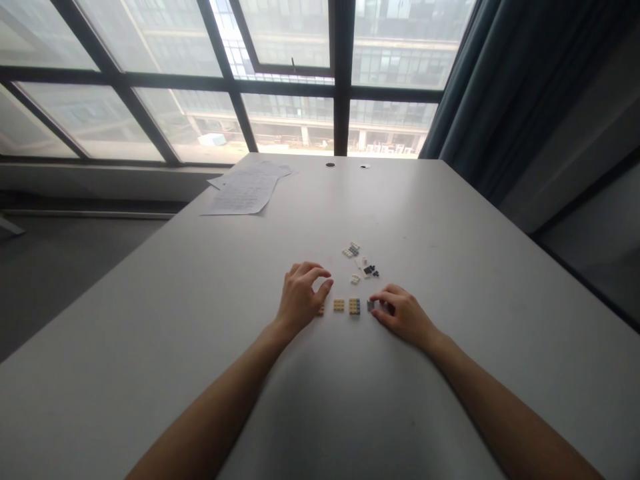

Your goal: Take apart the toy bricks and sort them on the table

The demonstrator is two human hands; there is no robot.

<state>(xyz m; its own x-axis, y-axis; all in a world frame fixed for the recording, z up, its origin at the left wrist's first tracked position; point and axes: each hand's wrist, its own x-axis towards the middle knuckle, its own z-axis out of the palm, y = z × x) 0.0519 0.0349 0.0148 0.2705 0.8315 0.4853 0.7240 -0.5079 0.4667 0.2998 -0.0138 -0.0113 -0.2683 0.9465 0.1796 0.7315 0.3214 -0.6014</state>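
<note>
Over the table, my left hand [301, 293] has its thumb and fingers apart with nothing between them. A tan-orange toy brick [321, 311] is partly hidden beside its thumb. To the right lies a tan toy brick [339, 305] with studs on top, then a tan and grey brick piece [355, 306]. My right hand [404, 313] pinches a small dark grey toy brick [371, 305] between thumb and fingertip at the right end of this row. The fingers cover part of that brick.
Beyond the hands lie white and grey bricks [352, 249], a small white brick [355, 279] and black pieces [371, 271]. Printed papers [245, 190] rest at the table's far left. Two holes [331, 165] sit near the far edge, by the windows. A dark curtain [480, 113] hangs at right.
</note>
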